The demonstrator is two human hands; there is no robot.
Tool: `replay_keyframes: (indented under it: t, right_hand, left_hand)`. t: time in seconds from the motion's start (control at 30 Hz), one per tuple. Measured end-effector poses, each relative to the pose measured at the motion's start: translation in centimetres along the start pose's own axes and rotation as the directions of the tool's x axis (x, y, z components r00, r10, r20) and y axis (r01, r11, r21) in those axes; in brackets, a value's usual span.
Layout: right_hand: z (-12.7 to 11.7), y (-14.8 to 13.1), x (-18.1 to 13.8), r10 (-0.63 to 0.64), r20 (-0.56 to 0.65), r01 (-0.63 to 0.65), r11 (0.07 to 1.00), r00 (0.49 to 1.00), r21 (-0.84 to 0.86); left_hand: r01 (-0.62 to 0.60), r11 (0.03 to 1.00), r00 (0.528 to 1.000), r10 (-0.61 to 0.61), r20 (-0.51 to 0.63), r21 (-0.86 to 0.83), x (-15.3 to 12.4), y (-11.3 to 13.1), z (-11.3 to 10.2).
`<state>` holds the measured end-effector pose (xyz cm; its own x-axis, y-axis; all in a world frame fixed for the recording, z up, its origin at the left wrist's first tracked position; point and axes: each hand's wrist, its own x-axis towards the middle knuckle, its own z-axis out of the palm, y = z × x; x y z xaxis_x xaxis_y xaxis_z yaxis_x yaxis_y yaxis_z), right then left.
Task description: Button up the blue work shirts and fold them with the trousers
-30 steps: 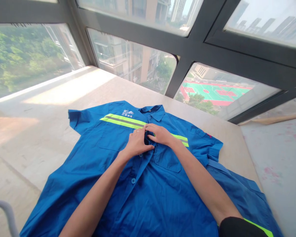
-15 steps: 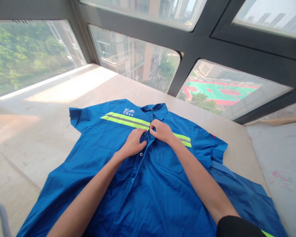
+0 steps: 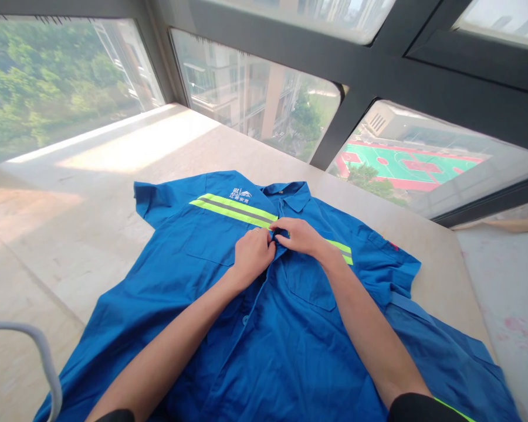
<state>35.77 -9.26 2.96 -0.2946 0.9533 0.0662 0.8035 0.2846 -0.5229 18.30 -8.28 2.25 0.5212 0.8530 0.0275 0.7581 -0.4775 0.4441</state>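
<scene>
A blue short-sleeved work shirt [image 3: 211, 281] lies spread front up, its collar toward the window. My left hand [image 3: 254, 251] is closed on the edge of the front placket at chest height, fingers curled. Right beside it, my right hand [image 3: 303, 237] pinches the other side of the placket between thumb and fingers, lifting a fold. A yellow-green reflective strip [image 3: 233, 210] crosses the chest, partly behind the hands. Lower on the placket a button [image 3: 245, 320] shows. Whatever is between my fingertips besides cloth is hidden.
The shirt rests on a pale stone sill [image 3: 35, 246] below grey-framed windows [image 3: 255, 88]. More blue clothing [image 3: 440, 346] lies at the right, partly beneath the shirt. A grey-white cable or tube [image 3: 44, 351] curves in at the lower left. A pale patterned surface [image 3: 506, 281] borders the sill.
My left hand has closed up against the placket and turned, now covering the button seen below it before. My right hand has lifted a fold of cloth. The view has shifted slightly.
</scene>
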Motion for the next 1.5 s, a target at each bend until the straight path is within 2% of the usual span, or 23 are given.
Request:
replay_keyframes:
  t: [0.13,0.27,0.5,0.67,0.8,0.93,1.03,1.13,1.33,1.5]
  right_hand:
    - [-0.1,0.0,0.1,-0.045,0.05,0.042,0.997,0.998,0.058]
    - [0.4,0.3,0.3,-0.057,0.014,0.055,0.992,0.998,0.109]
    - [0.6,-0.1,0.6,-0.007,-0.036,0.01,0.997,0.999,0.075]
    - [0.2,-0.5,0.5,0.047,-0.075,-0.046,0.999,0.996,0.005]
    - [0.0,-0.8,0.4,0.044,-0.073,-0.046,0.999,0.996,-0.015]
    - [0.0,-0.9,0.5,0.027,-0.041,-0.027,1.0,0.999,0.001]
    - [0.1,-0.7,0.6,0.006,-0.016,-0.006,1.0,1.0,0.024]
    - [0.1,-0.5,0.5,-0.027,0.019,0.027,0.999,0.999,0.038]
    - [0.0,0.0,0.3,-0.05,0.056,0.052,0.998,0.997,-0.029]
    - [0.0,0.1,0.3,-0.102,0.05,0.104,0.994,0.994,-0.042]
  left_hand:
    - [0.077,0.997,0.995,-0.076,0.063,-0.013,0.3,0.1,-0.6]
    - [0.142,0.989,0.987,-0.138,0.082,-0.047,0.6,-0.1,-1.1]
    - [0.075,0.996,0.997,-0.075,-0.011,-0.049,0.5,-0.2,-0.6]
    - [0.106,0.992,0.994,-0.106,-0.003,-0.067,0.4,-0.1,-0.5]
    - [0.091,0.996,0.995,-0.09,-0.049,0.008,0.3,0.3,-0.7]
    - [0.048,0.991,0.999,-0.049,0.006,0.122,0.0,0.6,-0.9]
    - [-0.008,0.991,0.999,0.001,0.049,0.134,0.0,0.5,-1.0]
    - [-0.039,0.997,0.998,0.036,0.051,0.062,0.2,0.2,-1.2]
    - [0.004,0.957,0.99,0.037,0.135,-0.289,1.1,-0.6,-2.1]
    - [0.012,0.94,0.995,0.024,0.101,-0.342,1.3,-1.0,-2.1]
